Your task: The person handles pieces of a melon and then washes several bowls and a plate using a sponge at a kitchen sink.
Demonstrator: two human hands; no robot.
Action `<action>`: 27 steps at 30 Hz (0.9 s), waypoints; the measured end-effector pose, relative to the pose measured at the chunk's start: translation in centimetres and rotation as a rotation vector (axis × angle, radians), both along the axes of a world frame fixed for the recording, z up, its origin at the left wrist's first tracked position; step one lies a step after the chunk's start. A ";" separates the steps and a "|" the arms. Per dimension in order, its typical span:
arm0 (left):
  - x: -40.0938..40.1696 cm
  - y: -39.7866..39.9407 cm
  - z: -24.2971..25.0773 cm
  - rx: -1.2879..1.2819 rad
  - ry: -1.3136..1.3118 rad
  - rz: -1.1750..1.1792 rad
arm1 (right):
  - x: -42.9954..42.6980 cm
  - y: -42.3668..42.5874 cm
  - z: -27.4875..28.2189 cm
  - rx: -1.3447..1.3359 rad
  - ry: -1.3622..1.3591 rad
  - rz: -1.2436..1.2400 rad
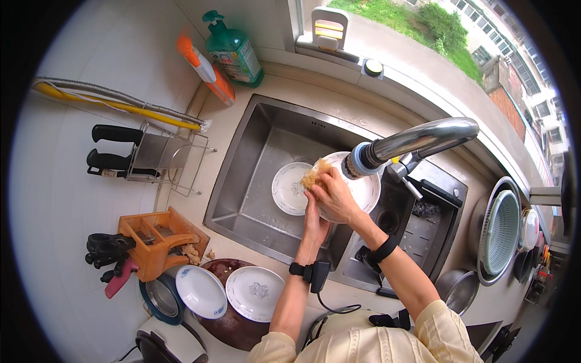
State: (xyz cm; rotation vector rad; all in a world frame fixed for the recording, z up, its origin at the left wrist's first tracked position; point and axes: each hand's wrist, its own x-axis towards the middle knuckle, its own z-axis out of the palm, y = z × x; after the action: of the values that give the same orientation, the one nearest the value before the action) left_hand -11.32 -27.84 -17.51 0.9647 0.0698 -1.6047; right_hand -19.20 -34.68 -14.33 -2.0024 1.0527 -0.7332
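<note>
Over the stainless steel sink (254,199), my right hand (333,193) holds a tan mesh scrubber (316,174) in its fingers. My left hand (315,222) is just below it, by the edge of a white plate (365,193), and seems to grip that plate; its fingers are partly hidden. The plate is partly under the chrome faucet (422,134). A second white plate (288,193) with a grey pattern lies on the sink floor, to the left of my hands.
Two white dishes (255,290) rest on a dark round board (231,333) at the lower left. A wooden holder (150,258) and a wire rack with knives (159,149) stand at the left. Bottles (236,59) stand behind the sink; a green colander (501,231) sits at the right.
</note>
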 end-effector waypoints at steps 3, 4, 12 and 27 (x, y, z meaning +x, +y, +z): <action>1.9 -0.6 -0.3 0.033 0.017 0.043 | -0.9 2.7 -0.2 0.185 -0.023 0.035; 2.7 -0.5 -0.2 0.048 -0.010 0.048 | -2.0 2.9 -0.1 0.193 0.049 0.074; 1.9 -0.5 -0.7 0.074 -0.092 0.072 | -3.6 -1.1 -0.5 -0.175 0.388 -0.356; 3.6 -0.8 -1.9 0.051 -0.170 0.030 | -4.1 1.9 -1.5 -0.103 0.477 -0.137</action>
State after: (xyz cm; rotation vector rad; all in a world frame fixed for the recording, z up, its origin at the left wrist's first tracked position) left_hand -7.70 -28.60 -19.39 1.1317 0.0080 -1.4939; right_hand -23.34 -32.79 -15.79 -2.2732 1.4616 -0.3876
